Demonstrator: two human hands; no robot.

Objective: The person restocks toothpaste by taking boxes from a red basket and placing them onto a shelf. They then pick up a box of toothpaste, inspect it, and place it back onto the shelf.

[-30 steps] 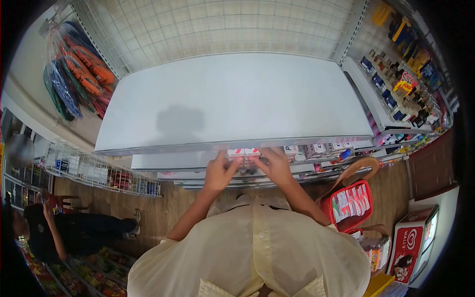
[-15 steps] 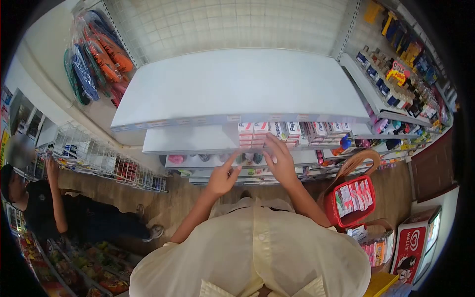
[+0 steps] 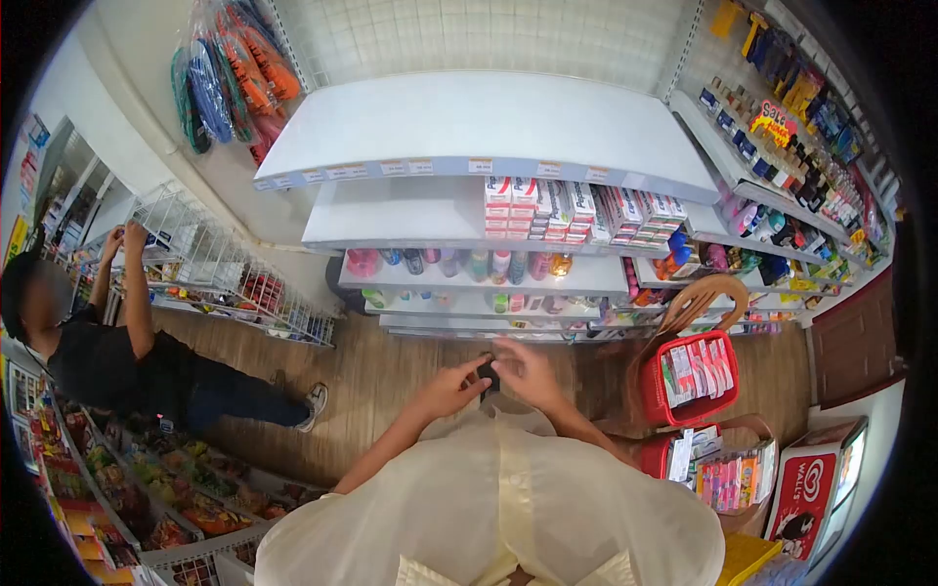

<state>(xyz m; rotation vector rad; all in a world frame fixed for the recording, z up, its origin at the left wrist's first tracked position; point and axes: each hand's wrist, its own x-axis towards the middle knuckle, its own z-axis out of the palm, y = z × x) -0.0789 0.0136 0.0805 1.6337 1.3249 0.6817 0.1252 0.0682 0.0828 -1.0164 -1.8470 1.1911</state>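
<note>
My left hand (image 3: 453, 389) is in front of my body, thumb and fingers slightly apart and pointing right, with nothing seen in it. My right hand (image 3: 529, 374) is close beside it, loosely bent and a little blurred, its fingers apart. Something dark shows in the gap between the two hands, at the height of my feet. Beyond them, stacked toothpaste boxes (image 3: 528, 210) fill the right part of the second shelf (image 3: 391, 215). Bottles (image 3: 479, 266) line the shelf below.
A red basket (image 3: 674, 415) of boxes stands on a wooden chair (image 3: 705, 293) at right, with more packed goods (image 3: 728, 479) nearer me. A person (image 3: 127, 361) in dark clothes stands at left by wire racks (image 3: 234, 283). Bagged slippers (image 3: 230, 78) hang at upper left.
Both hands have drawn back from the toothpaste boxes toward my body and come closer together. The view has shifted, and the person at left has raised both hands to the rack.
</note>
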